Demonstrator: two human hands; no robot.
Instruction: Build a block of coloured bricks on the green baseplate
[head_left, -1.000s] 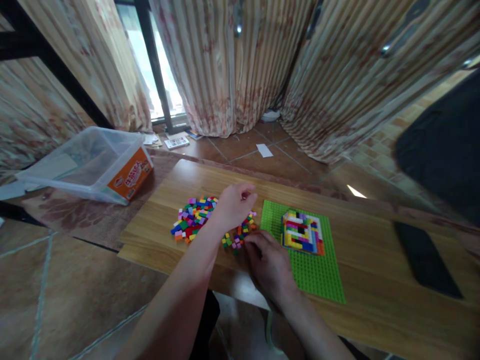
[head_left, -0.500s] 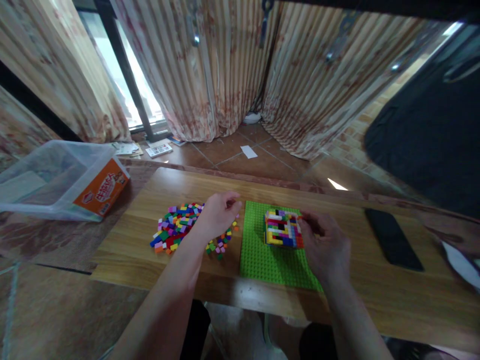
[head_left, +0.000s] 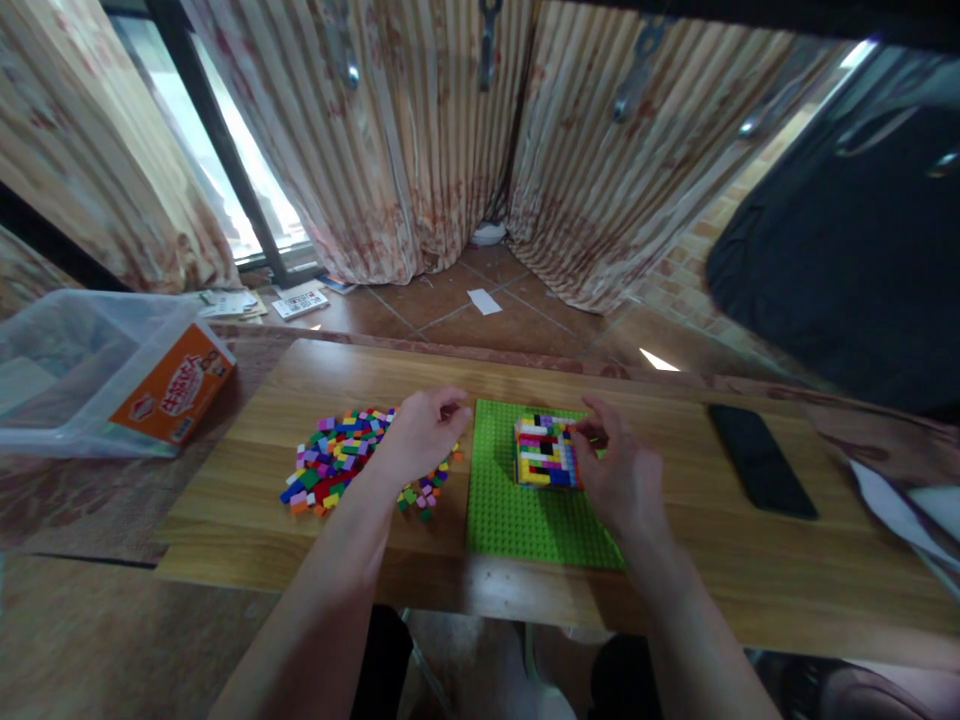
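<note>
Two bare arms reach forward, the hands apart and turned toward each other.
The left forearm (head_left: pixel 337 570) slants up and inward to a bent wrist (head_left: pixel 391 468); the left hand (head_left: pixel 426 428) is loosely curled, its fingertips pointing right, with a small gap between thumb and fingers. The right forearm (head_left: pixel 686 600) slants up and to the left; the right hand (head_left: pixel 619 465) has bent fingers, the forefinger raised above the thumb, and whether they pinch anything is too small to tell. Both forearms are uncovered.
</note>
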